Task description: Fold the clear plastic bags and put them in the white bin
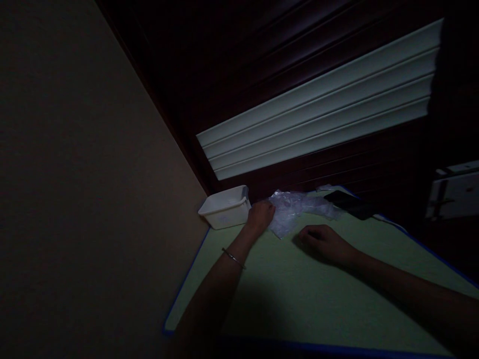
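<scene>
The wall (93, 174) closes off the side left of the white bin (229, 217), and the dark louvred panel (318, 107) rises behind it. The worktop (299, 299), edged in blue, spreads right of the bin and nearer the wearer, where the hands seem to have the most room; its far edge leaves little. Crumpled clear plastic (286, 214) lies just right of the bin, outside it, spread loose and not folded; how much handling is done or left cannot be judged. A dark flat thing (350, 204) lies farther right, at the plastic's far end. The right hand (327, 243) is loosely curled, apart from the plastic; the left hand (261, 217) is bunched between bin and plastic, at the plastic's edge. Whether either grip is closed on anything cannot be told.
</scene>
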{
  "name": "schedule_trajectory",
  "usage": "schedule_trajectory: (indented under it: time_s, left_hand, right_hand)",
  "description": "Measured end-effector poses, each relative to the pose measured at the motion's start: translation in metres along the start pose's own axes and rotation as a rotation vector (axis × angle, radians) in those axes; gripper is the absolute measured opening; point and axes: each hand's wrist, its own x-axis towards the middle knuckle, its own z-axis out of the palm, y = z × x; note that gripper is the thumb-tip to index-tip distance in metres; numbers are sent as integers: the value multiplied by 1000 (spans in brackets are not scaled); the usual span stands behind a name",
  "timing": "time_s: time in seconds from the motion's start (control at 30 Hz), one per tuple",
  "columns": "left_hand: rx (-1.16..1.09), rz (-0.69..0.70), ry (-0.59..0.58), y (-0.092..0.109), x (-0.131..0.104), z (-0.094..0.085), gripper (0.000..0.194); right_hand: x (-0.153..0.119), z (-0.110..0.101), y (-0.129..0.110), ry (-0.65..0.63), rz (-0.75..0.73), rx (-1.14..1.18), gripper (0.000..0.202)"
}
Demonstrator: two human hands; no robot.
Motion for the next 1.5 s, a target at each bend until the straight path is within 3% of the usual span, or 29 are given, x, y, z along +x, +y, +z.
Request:
schedule_trajectory:
  time_s: [0.13,0.2,0.33,0.53,0.73,0.83,0.93,0.97,1.03,1.1,1.2,1.33,1.5]
  left_hand:
    - [-122,-176,56,15,40,32,38]
    - [-205,-259,72,18,54,43,31]
    - [-393,-331,188,13,65,43,26]
    - [-704,-201,235,2,34,26,28]
    - [-940,-69,215,3,-20,41,44]
    - [-951,-10,221,5,-34,46,48]
    - [-902,15,255,6,-39,46,48]
    - [-894,-1,263,6,-39,45,49]
    - [-913,-67,270,6,-40,45,54]
    - [-945,-92,261,6,-43,47,55]
    - [-906,25,216,10,-50,51,46]
    - [-909,8,148,25,-55,55,55]
    - [-1126,-96,93,35,-52,51,56]
  right_hand:
    - [2,0,4,8,-51,-58,30]
    - [2,0,5,4,-56,-58,29]
    - [4,-1,4,16,-63,-47,30]
    - [12,-6,2,197,-11,95,36]
    - [21,-13,16,390,-6,154,49]
    - [23,-15,21,329,-126,-22,51]
    - [26,-18,20,269,-240,-124,26]
    - [27,-19,19,268,-210,-111,26]
    - [29,-21,17,273,-86,23,29]
    - [32,-22,17,290,38,329,29]
    - [35,-19,17,269,89,521,23]
    - [34,-18,11,105,138,716,18]
    - [26,-22,4,-99,252,840,25]
